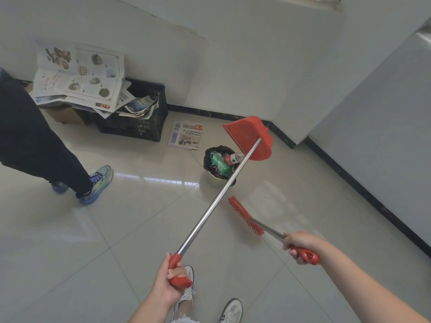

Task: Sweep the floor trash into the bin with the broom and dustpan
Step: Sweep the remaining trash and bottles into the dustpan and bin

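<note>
The left hand (171, 279) grips the dustpan (247, 131) handle. Its pole runs up-right, with the pan raised over the bin (218, 164), apparently clear of the rim. The right hand (299, 244) grips the broom (245, 216), whose head points up-left near the bin.

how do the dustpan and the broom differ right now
The dustpan is lifted and tipped above the bin; the broom hangs low near the floor, beside the bin. The left hand grips the dustpan's handle, the right hand the broom's. The dustpan ends in a broad scoop, the broom in a narrow bristled head. Both are red with metal shafts.
</note>
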### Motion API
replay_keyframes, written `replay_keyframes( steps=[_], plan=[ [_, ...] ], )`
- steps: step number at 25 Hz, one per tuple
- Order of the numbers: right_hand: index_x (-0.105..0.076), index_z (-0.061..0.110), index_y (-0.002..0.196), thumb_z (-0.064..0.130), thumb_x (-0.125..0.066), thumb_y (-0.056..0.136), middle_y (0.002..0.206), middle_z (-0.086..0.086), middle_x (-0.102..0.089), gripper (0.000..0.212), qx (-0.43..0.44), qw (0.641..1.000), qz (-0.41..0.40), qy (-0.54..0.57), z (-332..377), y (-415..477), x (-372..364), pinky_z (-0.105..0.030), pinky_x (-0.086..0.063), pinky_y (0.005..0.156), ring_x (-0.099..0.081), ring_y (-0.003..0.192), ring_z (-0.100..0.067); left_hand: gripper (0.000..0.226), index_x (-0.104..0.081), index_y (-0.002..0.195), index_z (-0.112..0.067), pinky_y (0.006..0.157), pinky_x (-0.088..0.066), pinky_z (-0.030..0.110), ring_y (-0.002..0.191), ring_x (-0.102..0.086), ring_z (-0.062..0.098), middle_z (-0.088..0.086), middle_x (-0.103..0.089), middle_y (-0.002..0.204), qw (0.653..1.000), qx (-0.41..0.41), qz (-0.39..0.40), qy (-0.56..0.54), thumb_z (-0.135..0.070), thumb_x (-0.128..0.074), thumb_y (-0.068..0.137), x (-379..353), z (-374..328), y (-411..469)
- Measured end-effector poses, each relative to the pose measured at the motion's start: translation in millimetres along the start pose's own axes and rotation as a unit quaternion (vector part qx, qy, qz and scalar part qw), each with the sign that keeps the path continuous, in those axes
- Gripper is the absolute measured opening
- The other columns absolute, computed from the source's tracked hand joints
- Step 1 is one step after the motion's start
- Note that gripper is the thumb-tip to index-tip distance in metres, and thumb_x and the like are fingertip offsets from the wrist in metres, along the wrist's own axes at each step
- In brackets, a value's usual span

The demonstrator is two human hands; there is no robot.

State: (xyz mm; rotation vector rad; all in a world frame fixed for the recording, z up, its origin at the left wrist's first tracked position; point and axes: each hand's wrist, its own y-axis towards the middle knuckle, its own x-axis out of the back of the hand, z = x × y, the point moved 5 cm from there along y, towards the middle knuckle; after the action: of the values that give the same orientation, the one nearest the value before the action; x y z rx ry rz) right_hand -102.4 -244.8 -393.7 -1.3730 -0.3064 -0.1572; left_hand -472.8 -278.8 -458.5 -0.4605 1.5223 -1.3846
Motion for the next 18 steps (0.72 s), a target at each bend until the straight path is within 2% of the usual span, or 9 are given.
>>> replay_keyframes(
  steps=[8, 10, 12, 14, 18],
  plan=[
    [-0.044, 0.004, 0.133, -0.005, -0.052, 0.078, 0.042, -0.006, -0.044, 0.057, 0.006, 1.0, 0.002, 0.008, -8, -11, 1, -0.013, -0.031, 0.039, -0.042, 0.03, -0.014, 0.048, -0.043, 0.07, -0.009, 0.027, -0.023, 0.012, 0.023, -0.028, 0.001, -0.007, -0.029, 0.034, 0.998, 0.006, 0.008, 0.061, -0.05, -0.05, 0.094, 9, -2, -5],
    [-0.05, 0.0, 0.126, -0.006, -0.052, 0.078, 0.043, -0.007, -0.044, 0.049, 0.015, 1.0, 0.0, 0.02, -6, -12, 2, -0.013, -0.03, 0.039, -0.041, 0.031, -0.014, 0.049, -0.043, 0.07, -0.009, 0.027, -0.023, 0.013, 0.023, -0.027, 0.001, -0.007, -0.029, 0.034, 0.997, 0.0, 0.016, 0.074, -0.051, -0.05, 0.094, 6, -4, -5],
    [-0.06, 0.004, 0.11, -0.007, -0.051, 0.077, 0.043, -0.008, -0.045, 0.036, 0.025, 0.999, -0.005, 0.024, -3, -15, 1, -0.014, -0.03, 0.039, -0.04, 0.03, -0.015, 0.05, -0.044, 0.069, -0.009, 0.026, -0.024, 0.014, 0.023, -0.027, 0.001, -0.008, -0.029, 0.034, 0.996, -0.007, 0.022, 0.082, -0.052, -0.049, 0.094, 2, -7, -7],
    [-0.054, 0.006, 0.099, -0.007, -0.051, 0.076, 0.042, -0.009, -0.044, 0.026, 0.034, 0.999, -0.02, 0.03, -1, -17, 1, -0.014, -0.03, 0.038, -0.04, 0.03, -0.015, 0.051, -0.045, 0.067, -0.009, 0.025, -0.024, 0.015, 0.023, -0.028, 0.001, -0.008, -0.029, 0.034, 0.996, -0.013, 0.024, 0.088, -0.053, -0.049, 0.093, -1, -12, -11],
    [-0.053, 0.009, 0.099, -0.008, -0.05, 0.077, 0.044, -0.009, -0.044, 0.028, 0.041, 0.998, -0.029, 0.039, 2, -17, 6, -0.014, -0.031, 0.04, -0.04, 0.031, -0.016, 0.051, -0.044, 0.069, -0.01, 0.028, -0.022, 0.015, 0.022, -0.028, 0.001, -0.009, -0.029, 0.034, 0.996, -0.025, 0.024, 0.087, -0.054, -0.048, 0.094, -1, -26, -18]
  ],
)
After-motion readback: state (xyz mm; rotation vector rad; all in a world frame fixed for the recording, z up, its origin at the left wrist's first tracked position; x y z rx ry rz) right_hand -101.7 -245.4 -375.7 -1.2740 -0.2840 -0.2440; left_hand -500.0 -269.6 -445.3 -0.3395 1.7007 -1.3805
